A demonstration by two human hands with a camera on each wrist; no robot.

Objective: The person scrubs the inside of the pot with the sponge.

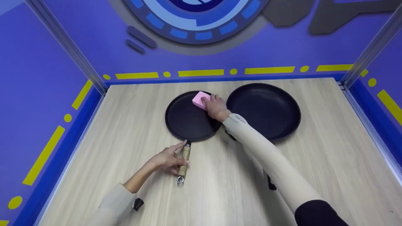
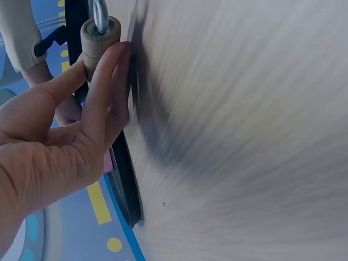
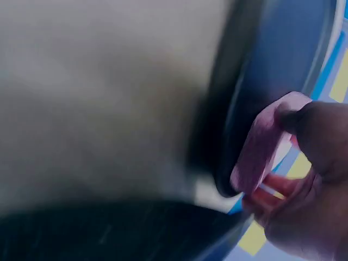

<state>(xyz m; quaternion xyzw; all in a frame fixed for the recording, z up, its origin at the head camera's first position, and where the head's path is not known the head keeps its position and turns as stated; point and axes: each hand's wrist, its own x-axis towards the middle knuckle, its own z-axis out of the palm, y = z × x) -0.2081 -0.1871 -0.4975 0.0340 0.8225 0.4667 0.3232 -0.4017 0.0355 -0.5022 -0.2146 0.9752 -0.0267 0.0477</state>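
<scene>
A flat, shallow black pan (image 1: 188,122) lies on the wooden table with its handle toward the person. My left hand (image 1: 168,159) grips the wood-look handle (image 1: 185,157), which ends in a metal ring (image 2: 101,16). Over the far right part of that pan, my right hand (image 1: 216,107) holds a pink sponge (image 1: 199,99) between thumb and fingers. In the right wrist view the sponge (image 3: 266,141) sits against the dark pan surface (image 3: 288,49).
A larger, deeper black frying pan (image 1: 263,110) stands to the right, partly behind the right forearm; its handle end (image 1: 272,183) shows below the arm. Blue printed walls (image 1: 201,59) enclose the table (image 1: 125,125) at the back and sides.
</scene>
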